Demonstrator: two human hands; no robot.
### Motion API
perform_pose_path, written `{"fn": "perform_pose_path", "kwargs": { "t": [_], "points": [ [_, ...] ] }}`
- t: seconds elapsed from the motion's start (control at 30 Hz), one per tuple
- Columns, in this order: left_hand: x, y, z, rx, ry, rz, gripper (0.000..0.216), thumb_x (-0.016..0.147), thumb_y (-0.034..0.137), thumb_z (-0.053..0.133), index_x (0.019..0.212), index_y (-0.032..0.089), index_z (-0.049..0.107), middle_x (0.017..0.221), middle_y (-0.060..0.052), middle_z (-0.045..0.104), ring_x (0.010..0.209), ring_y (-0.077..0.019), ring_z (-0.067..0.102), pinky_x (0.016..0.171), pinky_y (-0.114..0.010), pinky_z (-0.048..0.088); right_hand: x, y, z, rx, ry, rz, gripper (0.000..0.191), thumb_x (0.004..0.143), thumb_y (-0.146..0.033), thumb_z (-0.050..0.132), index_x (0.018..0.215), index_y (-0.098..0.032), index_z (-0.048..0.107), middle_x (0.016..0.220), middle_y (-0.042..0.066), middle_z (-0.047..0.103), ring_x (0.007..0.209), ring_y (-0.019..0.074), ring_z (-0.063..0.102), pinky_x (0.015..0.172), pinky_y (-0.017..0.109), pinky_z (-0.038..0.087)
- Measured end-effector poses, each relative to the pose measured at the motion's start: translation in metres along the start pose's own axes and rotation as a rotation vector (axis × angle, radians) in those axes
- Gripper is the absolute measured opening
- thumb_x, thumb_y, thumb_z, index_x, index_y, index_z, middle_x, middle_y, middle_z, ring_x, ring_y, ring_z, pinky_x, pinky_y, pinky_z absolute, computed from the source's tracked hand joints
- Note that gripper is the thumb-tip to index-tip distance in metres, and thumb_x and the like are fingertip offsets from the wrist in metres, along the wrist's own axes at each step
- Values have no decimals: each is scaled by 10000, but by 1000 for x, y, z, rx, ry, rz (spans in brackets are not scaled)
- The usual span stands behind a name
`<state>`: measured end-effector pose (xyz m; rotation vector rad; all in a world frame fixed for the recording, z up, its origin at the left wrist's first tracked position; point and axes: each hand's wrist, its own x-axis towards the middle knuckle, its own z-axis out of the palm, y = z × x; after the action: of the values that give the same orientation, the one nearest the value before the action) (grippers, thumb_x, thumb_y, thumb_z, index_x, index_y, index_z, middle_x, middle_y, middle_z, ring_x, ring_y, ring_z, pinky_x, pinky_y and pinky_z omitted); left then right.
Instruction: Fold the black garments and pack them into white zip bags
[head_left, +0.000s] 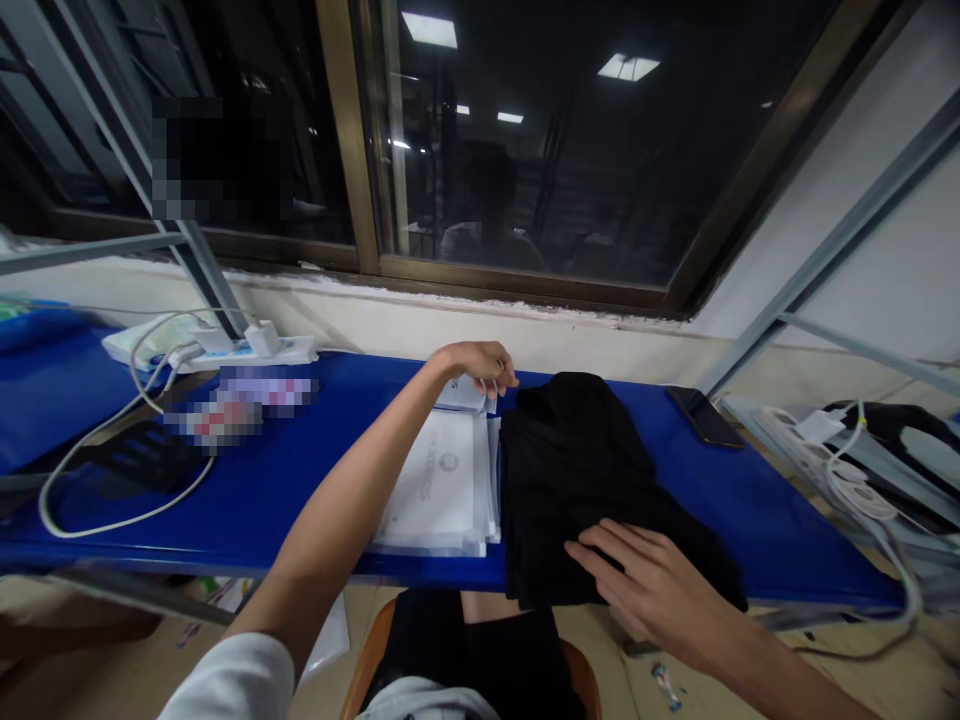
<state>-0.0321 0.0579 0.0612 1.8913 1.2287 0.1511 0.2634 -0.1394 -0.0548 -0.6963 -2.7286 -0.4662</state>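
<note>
A folded black garment (577, 470) lies on the blue table (322, 470), hanging a little over its front edge. My right hand (649, 580) rests flat on the garment's near part, fingers spread and stretched out. Left of the garment is a stack of clear plastic bags with white printed inserts (442, 485). My left hand (480, 365) reaches to the far end of that stack, its fingers curled on the top edge of a bag there.
A white power strip with plugs (225, 348) and a looping white cable (112, 470) sit at the left. A dark phone (705, 415) lies to the right of the garment. Another power strip (832, 450) and cables are on the far right. A dark window is behind the table.
</note>
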Motion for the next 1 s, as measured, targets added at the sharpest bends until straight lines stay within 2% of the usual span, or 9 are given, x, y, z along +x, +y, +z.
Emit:
{"fn": "perform_pose_path", "kwargs": {
  "t": [0.13, 0.23, 0.33, 0.5, 0.67, 0.77, 0.83, 0.9, 1.0],
  "points": [
    [-9, -2, -9, -23, 53, 30, 314, 749, 297, 696, 1013, 129, 669, 1031, -132, 754, 882, -228, 726, 729, -313, 554, -7, 4, -26, 134, 101, 58, 397, 897, -92, 480, 1191, -231, 707, 1038, 71, 760, 994, 228, 732, 813, 352, 617],
    [-12, -3, -14, -44, 81, 43, 319, 772, 321, 698, 1022, 125, 672, 1033, -135, 758, 879, -218, 728, 726, -300, 558, -4, 1, -37, 285, -22, 54, 286, 933, -186, 515, 1081, -278, 742, 982, 27, 764, 938, 198, 741, 793, 323, 621],
    [-7, -8, -18, 13, 170, -63, 287, 813, 297, 697, 1043, 125, 689, 1084, -131, 757, 941, -205, 723, 753, -261, 563, 7, 11, -29, 311, -73, 96, 256, 975, -227, 516, 1081, -274, 743, 1066, 27, 761, 1008, 196, 729, 870, 350, 618],
    [9, -36, -24, 160, 348, -348, 370, 793, 204, 778, 1116, 59, 671, 1251, -233, 666, 1197, -345, 623, 883, -364, 564, 24, 64, 10, 136, -26, 323, 419, 1032, -288, 408, 1387, -186, 607, 1477, 115, 570, 1376, 257, 537, 1150, 476, 462],
    [13, -72, -17, 75, 343, -570, 341, 933, 295, 688, 1224, 129, 625, 1240, -123, 640, 1084, -249, 653, 897, -445, 580, 23, 101, 49, 166, -367, 560, 846, 973, -685, 364, 1619, -159, 221, 1676, 179, 147, 1545, 369, 142, 1212, 650, 222],
    [13, -81, -13, -56, 364, -552, 339, 966, 350, 643, 1227, 135, 620, 1196, -89, 647, 1025, -231, 659, 857, -405, 590, 25, 105, 49, 162, -480, 668, 905, 933, -773, 310, 1634, -222, 155, 1681, 171, 76, 1530, 425, 80, 1176, 738, 132],
    [11, -79, -15, -135, 399, -494, 304, 973, 349, 635, 1184, 130, 632, 1125, -70, 665, 956, -205, 671, 805, -370, 596, 38, 108, 32, 125, -401, 704, 897, 932, -777, 295, 1627, -217, 211, 1669, 187, 157, 1527, 436, 138, 1171, 754, 104],
    [5, -71, -23, -196, 439, -413, 265, 909, 313, 720, 1052, 95, 672, 972, -78, 700, 837, -194, 684, 726, -333, 587, 62, 114, 4, 91, -198, 715, 827, 971, -725, 243, 1603, -196, 301, 1645, 183, 271, 1528, 412, 217, 1183, 740, 140],
    [-14, -50, -40, -250, 503, -256, 265, 720, 242, 874, 863, 91, 711, 757, -91, 721, 771, -237, 700, 679, -316, 560, 114, 130, -44, 148, 142, 691, 723, 990, -679, 304, 1524, -216, 455, 1532, 161, 497, 1428, 384, 453, 1170, 661, 329]
  ]
}}
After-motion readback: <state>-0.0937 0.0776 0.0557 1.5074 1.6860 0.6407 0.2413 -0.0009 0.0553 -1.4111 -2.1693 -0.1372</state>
